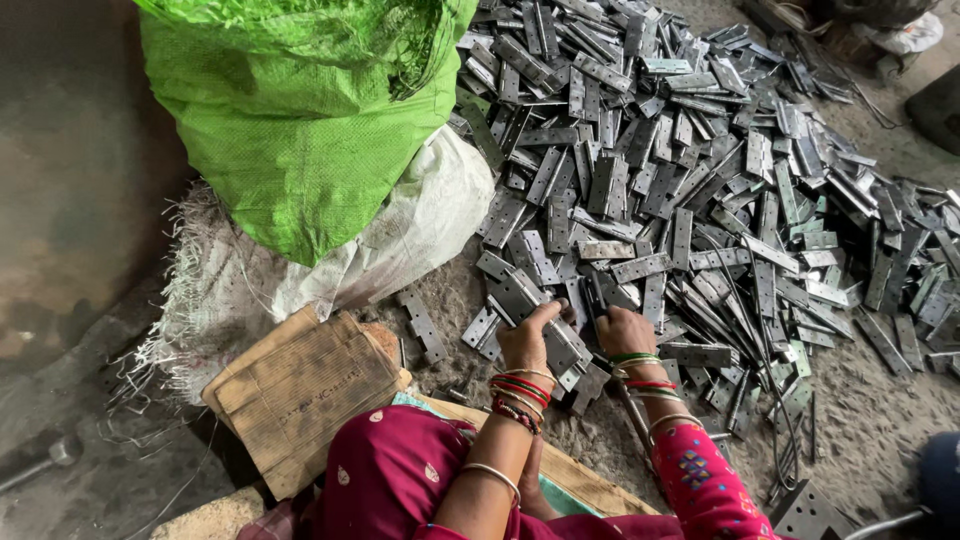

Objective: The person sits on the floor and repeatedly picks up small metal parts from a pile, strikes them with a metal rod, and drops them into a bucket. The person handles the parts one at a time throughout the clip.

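Your left hand (528, 335) and your right hand (622, 330) are both down at the near edge of a big heap of grey metal hinge plates (690, 190) spread across the dirt floor (880, 420). The two hands sit just beside each other, apart but close. Your left hand's fingers curl over a flat hinge plate (520, 295) at the heap's near edge; you look to be pinching it, though I cannot tell how firmly. Your right hand rests knuckles-up on the plates, fingers bent down among them, and I cannot tell whether it grips anything.

Two sacks stand at the far left of the floor. The green woven sack (300, 120) is upright and bulging; its mouth is bunched, so what it holds is hidden. It leans on a white woven sack (420, 230) beneath it, slumped and frayed at its left side, contents also hidden.

A worn piece of brown cardboard (300, 395) lies near your left knee, just beside the white sack. Bangles (520, 390) ring both your wrists.
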